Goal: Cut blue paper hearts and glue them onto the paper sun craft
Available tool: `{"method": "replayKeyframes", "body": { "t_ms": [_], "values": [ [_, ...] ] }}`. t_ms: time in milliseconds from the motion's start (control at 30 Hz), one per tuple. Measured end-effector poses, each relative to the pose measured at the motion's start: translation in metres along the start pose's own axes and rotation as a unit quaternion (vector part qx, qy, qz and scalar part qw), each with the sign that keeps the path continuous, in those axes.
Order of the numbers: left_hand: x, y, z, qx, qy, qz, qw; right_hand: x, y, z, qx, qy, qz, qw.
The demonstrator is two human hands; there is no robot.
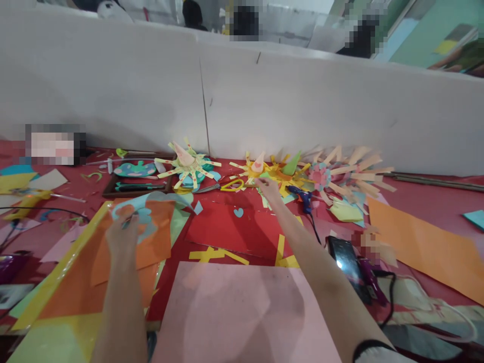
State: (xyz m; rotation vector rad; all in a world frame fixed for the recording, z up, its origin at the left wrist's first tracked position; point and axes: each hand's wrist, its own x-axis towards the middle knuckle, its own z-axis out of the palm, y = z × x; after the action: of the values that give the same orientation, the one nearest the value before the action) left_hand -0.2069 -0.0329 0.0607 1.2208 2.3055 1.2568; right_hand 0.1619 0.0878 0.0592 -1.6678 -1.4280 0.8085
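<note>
My left hand (123, 229) is closed on a light blue sheet of paper (145, 205) with cut-out gaps, above orange paper (155, 247). My right hand (267, 189) reaches forward, its fingers drawn together beside a yellow paper flower with a pale pink cone (258, 164). Whatever it may pinch is too small to make out. Yellow-handled scissors (231, 186) lie just left of that hand, and a blue glue gun (301, 196) sits to its right. A small blue paper heart (238, 213) rests on a red sheet (223, 234) between my arms.
A pink sheet (242, 312) covers the near middle. More paper flowers (186, 162) line the white partition (132, 80). A brown tray (138, 191) stands at the back left. At right lie a phone (348, 267), cords and an orange sheet (427, 242). People are beyond the partition.
</note>
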Motion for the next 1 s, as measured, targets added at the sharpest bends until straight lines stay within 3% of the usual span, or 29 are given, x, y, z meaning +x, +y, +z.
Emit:
{"method": "replayKeyframes", "body": {
  "t_ms": [33, 100, 200, 233, 333, 433, 467, 533, 600, 767, 867, 1000],
  "values": [
    [-0.003, -0.001, -0.002, 0.029, 0.037, -0.013, 0.999, 0.011, 0.004, -0.003, -0.009, 0.030, 0.001, 0.999],
    [-0.013, 0.006, -0.006, 0.064, 0.081, 0.043, 0.994, 0.030, 0.006, -0.007, -0.025, 0.074, -0.002, 0.997],
    [-0.031, 0.031, -0.010, 0.116, 0.188, 0.103, 0.970, 0.057, -0.001, -0.008, -0.050, 0.097, -0.002, 0.994],
    [-0.037, 0.039, -0.010, 0.122, 0.196, 0.114, 0.966, 0.066, -0.005, -0.008, -0.058, 0.098, -0.004, 0.993],
    [-0.054, 0.059, -0.003, 0.090, 0.123, 0.156, 0.976, 0.088, -0.015, -0.002, -0.085, 0.098, -0.004, 0.992],
    [-0.078, 0.067, 0.021, -0.019, -0.087, 0.193, 0.977, 0.099, -0.019, 0.007, -0.097, 0.100, 0.003, 0.990],
    [-0.087, 0.067, 0.031, -0.026, -0.185, 0.202, 0.961, 0.101, -0.019, 0.010, -0.099, 0.100, 0.004, 0.990],
    [-0.104, 0.067, 0.051, -0.023, -0.365, 0.261, 0.893, 0.101, -0.019, 0.015, -0.104, 0.102, 0.003, 0.989],
    [-0.117, 0.068, 0.066, -0.006, -0.460, 0.268, 0.847, 0.100, -0.020, 0.017, -0.108, 0.106, -0.007, 0.989],
    [-0.128, 0.071, 0.079, 0.023, -0.550, 0.251, 0.796, 0.099, -0.034, 0.010, -0.103, 0.103, -0.078, 0.986],
    [-0.130, 0.070, 0.081, 0.023, -0.568, 0.237, 0.788, 0.098, -0.048, 0.003, -0.076, 0.105, -0.130, 0.983],
    [-0.139, 0.064, 0.086, 0.028, -0.548, 0.255, 0.796, 0.094, -0.062, -0.007, -0.031, 0.092, -0.165, 0.982]
  ]
}}
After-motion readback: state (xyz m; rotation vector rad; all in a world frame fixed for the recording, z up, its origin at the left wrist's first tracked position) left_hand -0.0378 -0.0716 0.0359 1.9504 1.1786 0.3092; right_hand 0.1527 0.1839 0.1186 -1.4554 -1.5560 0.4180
